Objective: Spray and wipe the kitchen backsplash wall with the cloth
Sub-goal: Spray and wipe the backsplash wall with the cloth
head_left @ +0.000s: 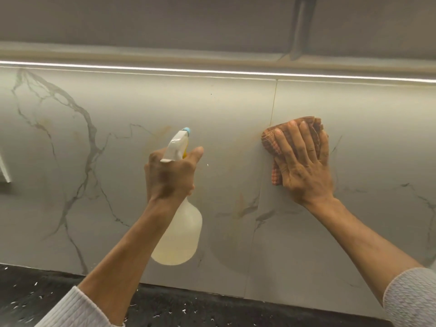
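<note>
The backsplash wall (224,114) is pale marble-look tile with grey veins and a vertical joint near the middle. My left hand (169,175) grips the neck of a translucent spray bottle (179,234) holding pale yellow liquid; its white head with a blue nozzle tip points at the wall. To the right, my right hand (304,161) presses flat, fingers straight, on an orange checked cloth (271,142) bunched against the wall just right of the joint.
A black speckled countertop (35,293) runs along the bottom edge below the wall. A lit strip (212,72) glows under the upper cabinet (165,22). A pale object (4,171) juts in at the far left edge.
</note>
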